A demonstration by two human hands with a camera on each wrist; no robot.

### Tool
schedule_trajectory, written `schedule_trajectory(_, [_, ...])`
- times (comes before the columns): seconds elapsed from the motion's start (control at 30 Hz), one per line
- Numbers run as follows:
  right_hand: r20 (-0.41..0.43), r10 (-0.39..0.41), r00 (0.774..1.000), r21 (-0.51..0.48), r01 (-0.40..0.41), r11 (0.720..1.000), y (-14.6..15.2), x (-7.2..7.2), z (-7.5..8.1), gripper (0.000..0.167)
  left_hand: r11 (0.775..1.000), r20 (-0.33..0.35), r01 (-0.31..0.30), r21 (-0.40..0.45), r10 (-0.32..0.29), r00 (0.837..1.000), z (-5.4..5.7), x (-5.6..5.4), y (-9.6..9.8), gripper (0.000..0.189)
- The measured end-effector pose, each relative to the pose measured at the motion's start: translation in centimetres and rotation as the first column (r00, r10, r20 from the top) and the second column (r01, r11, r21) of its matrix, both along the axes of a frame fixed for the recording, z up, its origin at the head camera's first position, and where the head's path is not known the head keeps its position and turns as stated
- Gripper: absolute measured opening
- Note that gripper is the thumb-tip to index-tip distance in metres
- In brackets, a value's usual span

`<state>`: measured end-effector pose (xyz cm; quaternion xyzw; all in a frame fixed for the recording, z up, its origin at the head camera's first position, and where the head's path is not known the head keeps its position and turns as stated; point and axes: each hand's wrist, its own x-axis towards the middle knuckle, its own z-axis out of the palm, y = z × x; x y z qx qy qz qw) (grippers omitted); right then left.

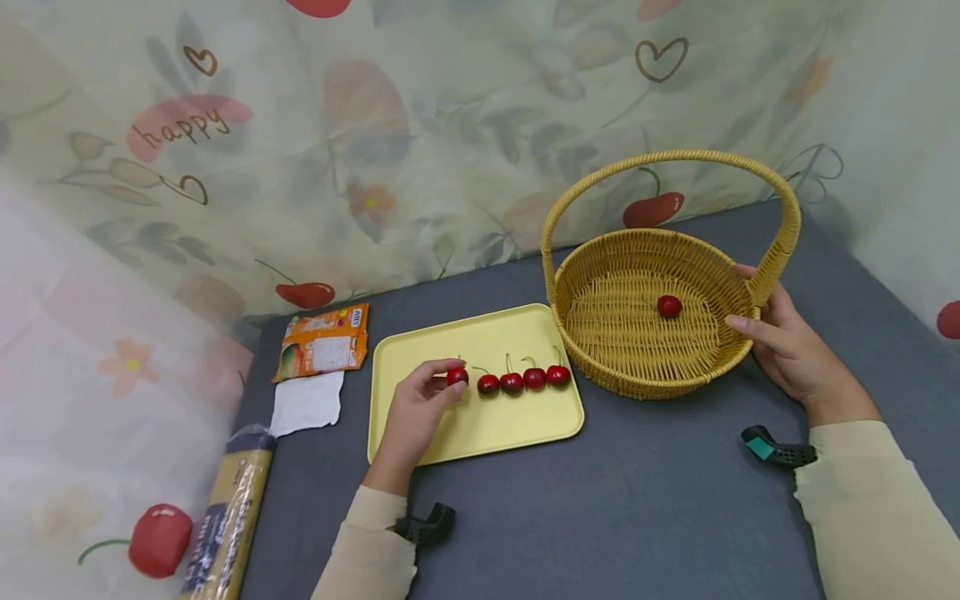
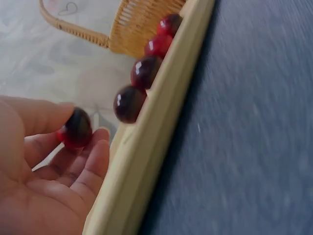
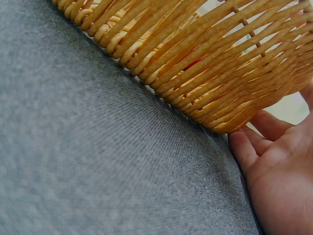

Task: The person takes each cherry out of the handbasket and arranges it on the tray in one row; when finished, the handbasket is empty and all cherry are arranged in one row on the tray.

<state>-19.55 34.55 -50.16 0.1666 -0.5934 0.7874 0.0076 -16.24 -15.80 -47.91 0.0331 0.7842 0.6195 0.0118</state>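
My left hand (image 1: 417,410) pinches a dark red cherry (image 1: 457,376) between thumb and fingers, over the left half of a pale yellow tray (image 1: 480,437). Right of it, several cherries with stems (image 1: 512,383) form a row on the tray. In the left wrist view the held cherry (image 2: 77,128) is apart from that row. My right hand (image 1: 795,362) grips the right side of a round wicker basket (image 1: 637,383), thumb over the rim and fingers outside. A single cherry (image 1: 669,307) lies inside the basket. The right wrist view shows fingers (image 3: 243,147) against the basket's woven wall (image 3: 195,83).
Left of the tray lie an orange packet (image 1: 322,342) and a white tissue (image 1: 307,403). A long plastic-wrapped package (image 1: 231,517) sits at the table's left edge. The basket's tall handle (image 1: 667,157) arches up before a printed curtain (image 1: 450,150). Grey cloth (image 1: 600,500) covers the table.
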Motion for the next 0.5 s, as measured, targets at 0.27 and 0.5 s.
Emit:
schedule_trajectory(0.27, [-0.008, -0.002, 1.0, -0.012, 0.002, 1.0, -0.1, -0.1, 0.0, 0.067, 0.992, -0.054, -0.028, -0.125, 0.021, 0.998, -1.7, -0.2, -0.4, 0.023])
schedule_trajectory(0.5, [-0.009, -0.002, 1.0, -0.014, 0.002, 1.0, -0.1, -0.1, -0.1, 0.067, 0.98, -0.073, -0.016, -0.201, 0.001, 0.997, -1.9, 0.0, -0.2, 0.022])
